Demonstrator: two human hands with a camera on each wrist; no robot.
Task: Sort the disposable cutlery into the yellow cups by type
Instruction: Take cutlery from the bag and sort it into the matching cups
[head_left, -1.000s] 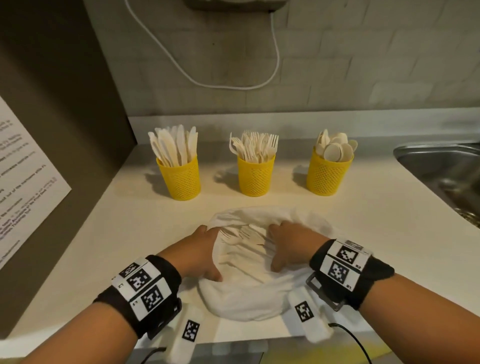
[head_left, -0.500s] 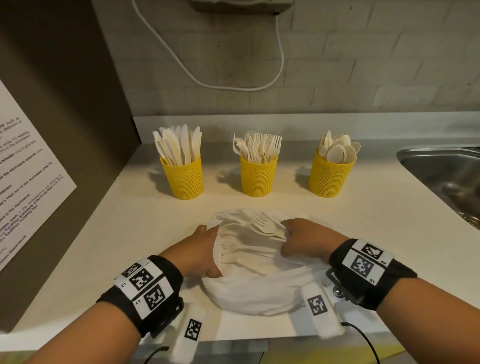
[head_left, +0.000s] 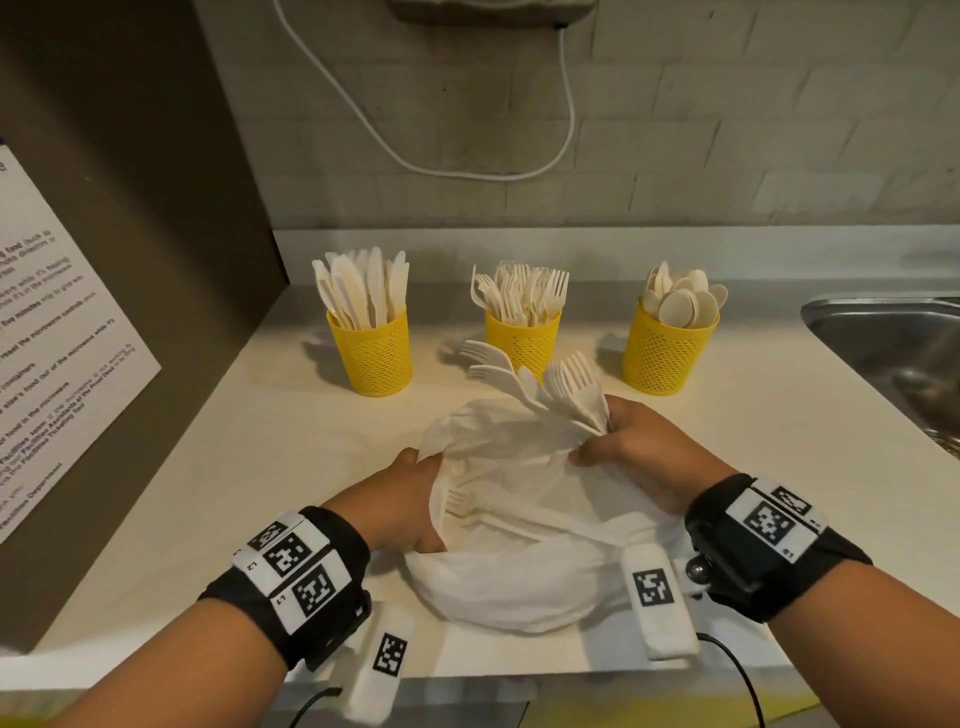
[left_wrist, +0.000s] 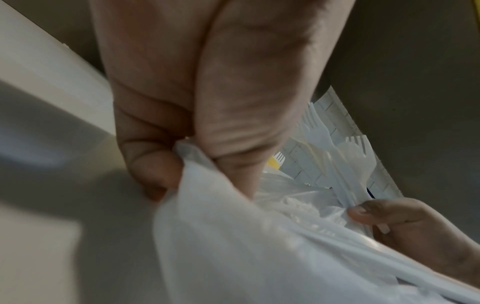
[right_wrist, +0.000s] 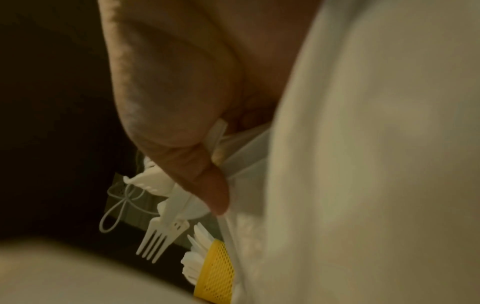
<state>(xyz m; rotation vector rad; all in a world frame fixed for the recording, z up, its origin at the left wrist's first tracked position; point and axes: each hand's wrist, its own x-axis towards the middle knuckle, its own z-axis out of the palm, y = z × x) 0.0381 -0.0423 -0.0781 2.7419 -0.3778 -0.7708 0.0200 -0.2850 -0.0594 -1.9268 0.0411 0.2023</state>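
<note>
A white plastic bag (head_left: 514, 582) lies on the counter in front of me, with more white cutlery showing inside. My left hand (head_left: 410, 499) pinches the bag's (left_wrist: 233, 236) left rim and holds it up. My right hand (head_left: 623, 447) grips a bunch of white forks (head_left: 540, 384) by their handles, lifted out above the bag's far edge. In the right wrist view the forks (right_wrist: 161, 240) point down past my thumb. Behind stand three yellow mesh cups: knives (head_left: 375, 348) on the left, forks (head_left: 523, 338) in the middle, spoons (head_left: 667, 348) on the right.
A steel sink (head_left: 893, 353) is set into the counter at the right. A dark cabinet side with a printed notice (head_left: 57, 332) closes off the left. A white cable (head_left: 441, 156) hangs on the tiled back wall.
My right hand has closed on a bunch of forks in the bag and pulled them up and to the right, out of it. The left hand keeps holding the bag's rim.
</note>
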